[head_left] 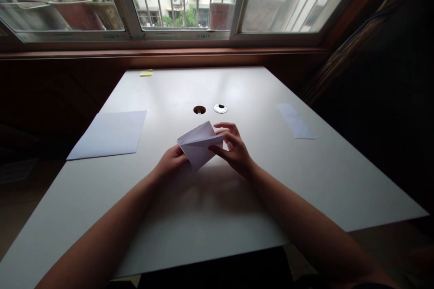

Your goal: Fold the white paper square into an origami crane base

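Observation:
A folded sheet of white paper (pixel 200 144) is held up above the middle of the white table, with a raised flap along its upper side. My left hand (pixel 172 159) grips its left corner; some of those fingers are hidden behind the paper. At the right edge, my right hand (pixel 233 149) pinches the flap between thumb and fingers, the other fingers curled behind. Shadows of the hands and paper fall on the tabletop below.
On the table (pixel 210 235), a stack of white paper (pixel 110 134) lies at the left, a paper strip (pixel 295 121) at the right. Yellow sticky notes (pixel 146 72) sit at the far edge. Beyond the hands are a cable hole (pixel 200 110) and its round cover (pixel 220 108).

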